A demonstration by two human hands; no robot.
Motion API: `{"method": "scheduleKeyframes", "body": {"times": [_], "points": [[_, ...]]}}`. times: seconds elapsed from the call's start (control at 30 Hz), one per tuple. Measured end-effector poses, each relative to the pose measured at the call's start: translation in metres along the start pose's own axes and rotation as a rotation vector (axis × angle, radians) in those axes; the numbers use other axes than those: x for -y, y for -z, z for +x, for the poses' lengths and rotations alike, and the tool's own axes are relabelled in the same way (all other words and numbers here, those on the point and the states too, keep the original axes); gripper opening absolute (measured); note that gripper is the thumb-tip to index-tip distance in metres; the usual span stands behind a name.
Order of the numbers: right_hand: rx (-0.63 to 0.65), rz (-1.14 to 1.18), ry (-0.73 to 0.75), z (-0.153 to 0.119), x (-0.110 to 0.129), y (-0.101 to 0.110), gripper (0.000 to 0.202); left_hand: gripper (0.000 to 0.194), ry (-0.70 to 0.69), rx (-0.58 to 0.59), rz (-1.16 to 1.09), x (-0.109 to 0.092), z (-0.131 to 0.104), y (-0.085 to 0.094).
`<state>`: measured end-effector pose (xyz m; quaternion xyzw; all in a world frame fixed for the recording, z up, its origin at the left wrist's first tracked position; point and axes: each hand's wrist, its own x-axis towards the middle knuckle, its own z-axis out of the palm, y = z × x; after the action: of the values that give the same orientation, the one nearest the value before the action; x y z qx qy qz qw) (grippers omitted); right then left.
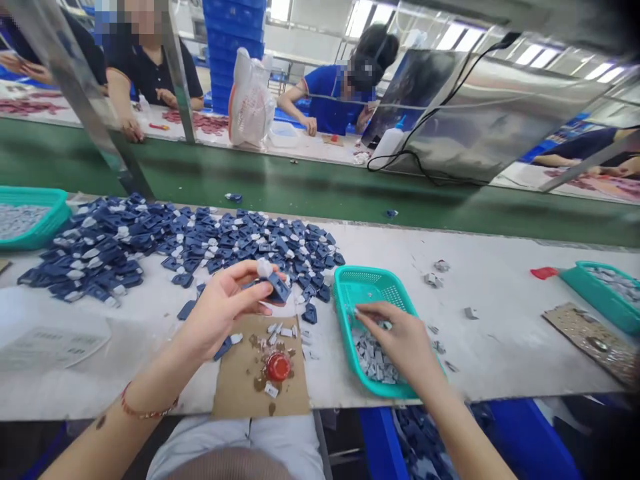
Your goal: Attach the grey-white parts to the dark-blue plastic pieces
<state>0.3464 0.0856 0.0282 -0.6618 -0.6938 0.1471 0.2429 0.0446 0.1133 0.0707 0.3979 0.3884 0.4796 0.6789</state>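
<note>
Between the thumb and fingers of my left hand (225, 297) is a dark blue part (279, 291) with a white piece on its top. My right hand (395, 333) reaches over a teal basket (353, 360) of small grey pieces (375, 360); its thumb and forefinger are pinched together at a tiny light piece, too small to make out. Below my left hand lies a cardboard sheet (235, 387) with a red cap (278, 367), wet brown spots and several grey pieces. A large pile of dark blue parts (200, 233) spreads behind my left hand.
Teal baskets stand at the far left (60, 217) and far right (595, 293). Near the right one are a red scrap (544, 273) and another cardboard sheet (590, 340). A blue bin (525, 440) sits below the table edge. People work beyond the green belt (300, 180).
</note>
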Motion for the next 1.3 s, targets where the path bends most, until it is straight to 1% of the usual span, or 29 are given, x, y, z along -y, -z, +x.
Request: {"method": "scheduleKeyframes", "body": {"times": [0.07, 0.1, 0.2, 0.27, 0.37, 0.47, 0.6, 0.73, 0.87, 0.93, 1.0, 1.07, 1.13, 1.2, 1.3], "points": [[-0.014, 0.138, -0.054, -0.011, 0.022, -0.001, 0.024, 0.021, 0.023, -0.071, 0.014, 0.018, -0.027, 0.014], [-0.001, 0.206, -0.077, -0.017, 0.035, -0.002, 0.022, 0.02, 0.044, -0.1, 0.011, 0.028, -0.04, 0.02], [0.102, 0.324, -0.068, -0.034, 0.073, -0.01, 0.017, 0.019, 0.122, -0.179, -0.006, 0.057, -0.071, 0.033], [0.183, 0.326, -0.016, -0.041, 0.094, -0.019, 0.012, 0.018, 0.162, -0.189, -0.012, 0.07, -0.086, 0.037], [0.258, 0.272, 0.066, -0.045, 0.112, -0.032, 0.009, 0.018, 0.191, -0.139, -0.026, 0.08, -0.098, 0.038], [0.292, 0.207, 0.118, -0.042, 0.12, -0.039, 0.009, 0.018, 0.183, -0.096, -0.036, 0.081, -0.102, 0.037], [0.328, 0.137, 0.153, -0.037, 0.124, -0.043, 0.01, 0.015, 0.176, -0.07, -0.026, 0.078, -0.101, 0.038], [0.385, 0.091, 0.147, -0.036, 0.127, -0.045, 0.011, 0.014, 0.174, -0.069, -0.007, 0.078, -0.1, 0.04], [0.39, 0.113, 0.119, -0.034, 0.131, -0.042, 0.011, 0.015, 0.133, -0.046, 0.009, 0.078, -0.097, 0.04], [0.399, 0.199, 0.046, -0.031, 0.133, -0.037, 0.009, 0.015, 0.136, -0.042, -0.01, 0.077, -0.094, 0.038], [0.423, 0.366, -0.098, -0.028, 0.134, -0.031, 0.007, 0.016, 0.15, -0.039, -0.045, 0.075, -0.091, 0.035], [0.448, 0.57, -0.249, -0.026, 0.134, -0.027, 0.014, 0.019, 0.165, -0.04, -0.073, 0.072, -0.089, 0.029], [0.46, 0.732, -0.345, -0.027, 0.134, -0.025, 0.021, 0.022, 0.176, -0.047, -0.099, 0.069, -0.086, 0.023], [0.48, 0.812, -0.377, -0.028, 0.136, -0.024, 0.021, 0.023, 0.181, -0.052, -0.125, 0.066, -0.084, 0.017], [0.508, 0.843, -0.373, -0.031, 0.14, -0.023, 0.019, 0.024, 0.155, -0.052, -0.152, 0.064, -0.082, 0.011]]}}
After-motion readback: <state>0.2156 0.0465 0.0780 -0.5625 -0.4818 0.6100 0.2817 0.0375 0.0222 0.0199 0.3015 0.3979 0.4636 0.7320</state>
